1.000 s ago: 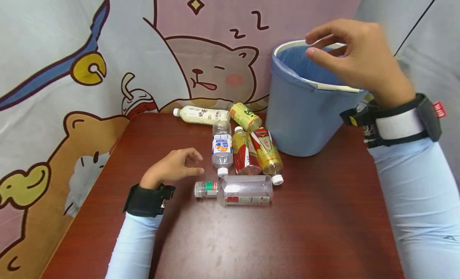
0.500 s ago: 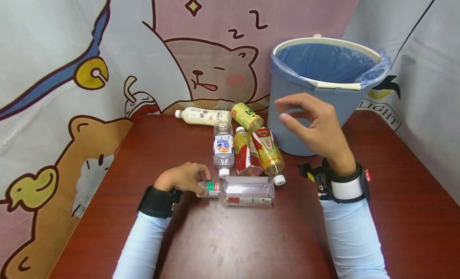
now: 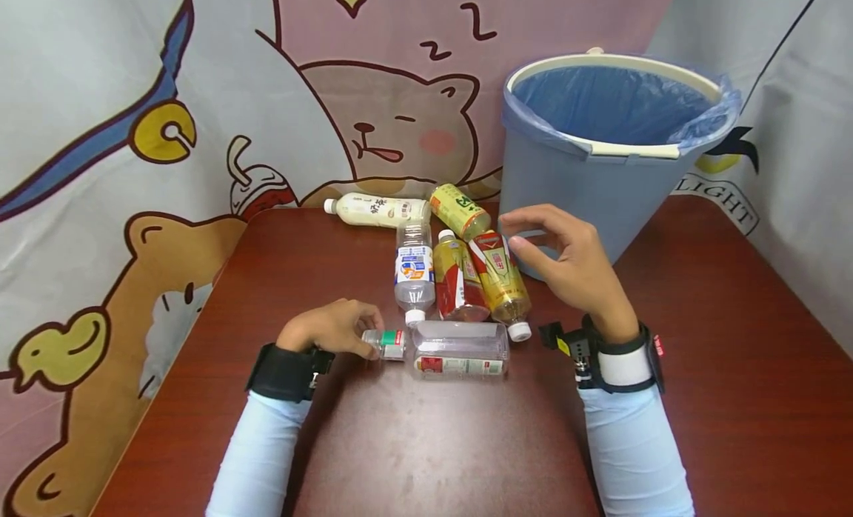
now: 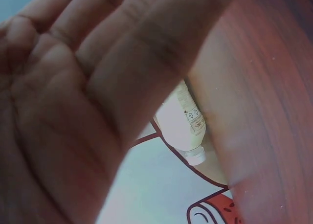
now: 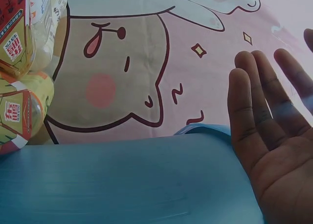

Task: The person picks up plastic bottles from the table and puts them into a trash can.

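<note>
In the head view my left hand [image 3: 335, 327] holds the open neck of a large clear bottle [image 3: 460, 347] lying on its side, thumb on the near side and fingers on the far side. The left wrist view shows the palm and fingers of this hand [image 4: 98, 77], but not the bottle neck. My right hand [image 3: 573, 258] hovers beside a yellow-and-red bottle [image 3: 498, 272], fingers loosely curved and nothing between them. Near it lie a second red-labelled bottle [image 3: 460, 280], a white-labelled clear bottle [image 3: 415, 269], a yellow-green bottle [image 3: 460, 212] and a cream milk-tea bottle [image 3: 376, 209].
A tall blue-grey bin [image 3: 566, 184] with a blue bag liner stands behind the right hand, at the back right. The brown table [image 3: 453, 443] runs back to a wall covering [image 3: 393, 117] printed with cartoon bears.
My left hand has moved right and reached the clear bottle's neck. My right hand has come down and left, from over the bin to beside the yellow-and-red bottle. The bottles lie as before.
</note>
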A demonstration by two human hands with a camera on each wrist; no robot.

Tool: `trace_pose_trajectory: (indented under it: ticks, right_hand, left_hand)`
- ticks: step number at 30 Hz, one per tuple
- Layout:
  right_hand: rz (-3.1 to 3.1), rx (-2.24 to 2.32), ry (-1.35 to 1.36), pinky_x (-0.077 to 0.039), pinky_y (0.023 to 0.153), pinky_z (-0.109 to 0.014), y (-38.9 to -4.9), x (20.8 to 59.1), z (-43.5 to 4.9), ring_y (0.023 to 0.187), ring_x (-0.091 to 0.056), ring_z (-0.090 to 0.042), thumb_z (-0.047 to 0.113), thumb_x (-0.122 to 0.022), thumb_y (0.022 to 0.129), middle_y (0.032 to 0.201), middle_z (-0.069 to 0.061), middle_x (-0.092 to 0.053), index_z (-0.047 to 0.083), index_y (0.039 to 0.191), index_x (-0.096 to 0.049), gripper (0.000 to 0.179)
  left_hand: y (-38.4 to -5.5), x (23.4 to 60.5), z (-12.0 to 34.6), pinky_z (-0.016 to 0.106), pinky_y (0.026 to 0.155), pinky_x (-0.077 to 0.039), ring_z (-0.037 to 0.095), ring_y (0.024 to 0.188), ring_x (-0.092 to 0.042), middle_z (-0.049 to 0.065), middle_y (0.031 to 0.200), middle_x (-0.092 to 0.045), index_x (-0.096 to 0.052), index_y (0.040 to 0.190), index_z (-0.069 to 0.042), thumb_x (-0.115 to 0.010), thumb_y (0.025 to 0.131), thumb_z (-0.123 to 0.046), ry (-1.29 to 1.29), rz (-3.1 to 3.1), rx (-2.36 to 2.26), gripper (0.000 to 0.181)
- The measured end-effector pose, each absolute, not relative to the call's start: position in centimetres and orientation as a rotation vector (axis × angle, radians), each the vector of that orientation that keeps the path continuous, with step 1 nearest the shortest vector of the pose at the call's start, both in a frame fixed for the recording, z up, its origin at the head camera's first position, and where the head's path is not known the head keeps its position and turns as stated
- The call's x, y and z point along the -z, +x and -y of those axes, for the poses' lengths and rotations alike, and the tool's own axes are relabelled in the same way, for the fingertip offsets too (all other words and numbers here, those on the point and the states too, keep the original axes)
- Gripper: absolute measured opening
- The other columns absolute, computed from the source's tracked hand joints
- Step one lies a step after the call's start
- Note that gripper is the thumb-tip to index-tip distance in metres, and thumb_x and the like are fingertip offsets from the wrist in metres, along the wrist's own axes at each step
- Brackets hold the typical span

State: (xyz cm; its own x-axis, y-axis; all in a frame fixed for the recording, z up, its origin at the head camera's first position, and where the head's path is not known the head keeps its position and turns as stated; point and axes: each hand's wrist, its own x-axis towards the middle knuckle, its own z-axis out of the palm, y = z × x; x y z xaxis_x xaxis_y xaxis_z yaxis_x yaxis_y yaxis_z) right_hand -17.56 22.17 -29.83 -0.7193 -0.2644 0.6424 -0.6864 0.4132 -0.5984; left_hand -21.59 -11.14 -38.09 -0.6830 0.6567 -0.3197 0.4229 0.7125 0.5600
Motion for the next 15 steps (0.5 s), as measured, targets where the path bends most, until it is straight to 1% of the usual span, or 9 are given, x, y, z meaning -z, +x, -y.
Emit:
trace_pose_trajectory:
  ticks: [4,8,12,15]
  right_hand:
    - [2.245,-1.239,0.819,-0.051,0.08,-0.013,-17.8,30.0,-22.1,0.097,-0.061,-0.01,-0.002,-0.065,0.083,0.105,-0.012,-0.068,0.002,0.111,-0.066,0.028]
    - [2.253,-1.24,0.816,-0.052,0.079,-0.013,-17.9,30.3,-22.2,0.097,-0.061,-0.01,-0.003,-0.064,0.083,0.105,-0.013,-0.068,0.001,0.111,-0.065,0.028]
    - [2.26,-1.246,0.797,-0.051,0.078,-0.014,-18.1,30.4,-22.3,0.098,-0.061,-0.011,-0.002,-0.064,0.084,0.106,-0.015,-0.067,0.001,0.111,-0.065,0.028]
    - [2.248,-1.266,0.792,-0.051,0.078,-0.014,-18.1,30.4,-22.4,0.098,-0.061,-0.011,-0.002,-0.063,0.085,0.106,-0.014,-0.067,0.002,0.112,-0.065,0.027]
  left_hand:
    - [-21.7,38.0,11.7,0.034,0.066,-0.053,0.015,0.075,-0.061,0.006,0.087,-0.069,-0.062,0.095,-0.011,-0.074,0.074,-0.015,0.854,-2.374,-0.788,0.025]
    - [-21.6,37.3,12.0,0.035,0.069,-0.055,0.016,0.077,-0.062,0.008,0.088,-0.07,-0.062,0.096,-0.01,-0.071,0.076,-0.01,0.885,-2.341,-0.959,0.022]
    - [-21.3,36.2,12.2,0.035,0.068,-0.055,0.019,0.076,-0.062,0.012,0.09,-0.068,-0.062,0.098,-0.007,-0.069,0.076,-0.005,0.866,-2.318,-1.112,0.023]
    - [-21.1,35.3,12.5,0.031,0.065,-0.055,0.023,0.075,-0.064,0.015,0.093,-0.067,-0.062,0.102,-0.004,-0.069,0.077,-0.004,0.819,-2.303,-1.241,0.026]
